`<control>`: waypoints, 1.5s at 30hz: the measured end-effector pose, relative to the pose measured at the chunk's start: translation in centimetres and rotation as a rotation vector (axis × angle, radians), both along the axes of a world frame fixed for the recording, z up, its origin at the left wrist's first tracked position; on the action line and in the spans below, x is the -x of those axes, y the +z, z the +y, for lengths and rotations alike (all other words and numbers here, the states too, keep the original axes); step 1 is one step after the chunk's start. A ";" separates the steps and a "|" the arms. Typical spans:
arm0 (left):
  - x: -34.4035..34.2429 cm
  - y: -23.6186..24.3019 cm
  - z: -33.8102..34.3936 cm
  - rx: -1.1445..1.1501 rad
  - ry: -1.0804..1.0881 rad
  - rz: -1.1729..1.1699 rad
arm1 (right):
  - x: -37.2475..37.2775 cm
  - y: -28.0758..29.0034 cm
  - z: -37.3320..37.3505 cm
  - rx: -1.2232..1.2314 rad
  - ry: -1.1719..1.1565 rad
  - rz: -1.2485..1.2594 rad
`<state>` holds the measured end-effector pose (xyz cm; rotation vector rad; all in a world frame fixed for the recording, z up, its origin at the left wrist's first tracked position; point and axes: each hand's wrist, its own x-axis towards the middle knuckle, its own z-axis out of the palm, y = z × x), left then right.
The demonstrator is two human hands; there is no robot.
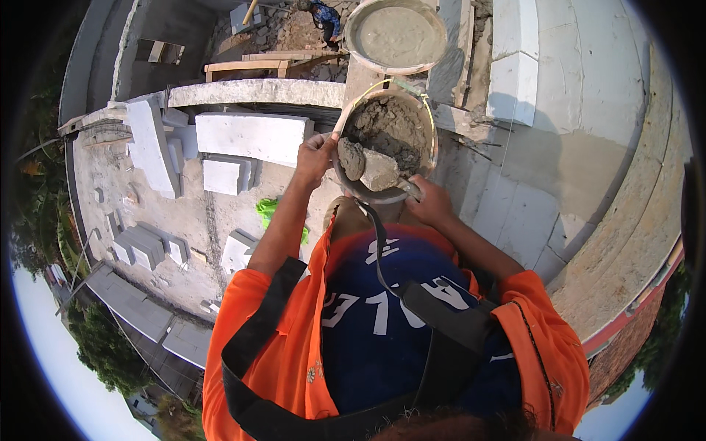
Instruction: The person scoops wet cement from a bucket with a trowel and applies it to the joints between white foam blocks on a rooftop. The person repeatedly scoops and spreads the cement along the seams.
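A round bucket (pixel 434 151) of grey mortar (pixel 393 121) stands in front of me, its yellow handle (pixel 424 95) raised at the far rim. My left hand (pixel 316 158) is closed on the bucket's left rim. In my right hand (pixel 432 202) is the handle of a trowel, gripped at the near right side of the bucket. The mortar-smeared trowel blade (pixel 380 172) points left across the near part of the opening. A lump of wet mortar (pixel 351 159) sits at the blade's left end.
Beyond the bucket is a wide basin (pixel 351 40) of wetter mortar. Pale blocks (pixel 250 136) lie on the floor at left, near a bright green cloth (pixel 266 211). A block wall (pixel 515 81) rises at right. Far below, a person (pixel 322 18) bends over rubble.
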<state>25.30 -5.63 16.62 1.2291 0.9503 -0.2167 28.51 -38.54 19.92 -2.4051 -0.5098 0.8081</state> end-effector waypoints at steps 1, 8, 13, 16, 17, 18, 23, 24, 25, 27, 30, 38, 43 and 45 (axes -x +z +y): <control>-0.1 0.4 -0.4 0.033 0.032 -0.019 | -0.1 0.0 -0.3 -0.035 -0.022 0.020; 0.5 -0.4 0.1 0.082 0.027 -0.008 | -1.9 -2.3 -3.5 -0.344 -0.361 -0.024; 0.6 -0.6 0.3 0.047 0.006 0.003 | -3.8 -8.7 -5.2 -0.374 -0.634 -0.139; 0.5 -0.4 0.4 0.028 -0.018 0.011 | -5.2 -11.1 -4.7 -0.391 -0.783 -0.165; 0.7 -0.7 0.5 0.027 -0.024 0.009 | -5.7 -12.0 -4.4 -0.386 -0.832 -0.150; 0.7 -0.9 0.7 0.024 -0.030 0.007 | -6.2 -13.2 -4.1 -0.383 -0.882 -0.135; 0.7 -1.0 0.5 0.024 -0.017 0.027 | -8.0 -21.4 -2.3 -0.273 -1.097 -0.213; 0.7 -0.9 0.5 0.021 -0.023 0.027 | -8.7 -21.8 -1.6 -0.246 -1.173 -0.152; 0.7 -0.7 0.5 0.017 -0.029 0.027 | -9.2 -22.0 -1.4 -0.220 -1.194 -0.099; 0.6 -0.6 0.5 0.029 -0.026 0.022 | -10.1 -22.6 -1.2 -0.167 -1.234 0.008; 0.4 -0.2 0.3 0.025 -0.031 0.040 | -11.1 -23.5 -0.7 -0.143 -1.243 -0.078; 0.1 -0.5 1.2 0.088 -0.040 0.045 | -16.8 -24.1 -0.7 -0.745 -1.689 0.594; -0.2 -0.2 1.5 0.105 -0.072 0.019 | -24.6 -21.6 -0.9 -0.873 -1.869 0.766; -0.4 -0.4 1.9 0.092 -0.098 0.052 | -24.6 -20.4 -1.4 -0.817 -1.883 0.768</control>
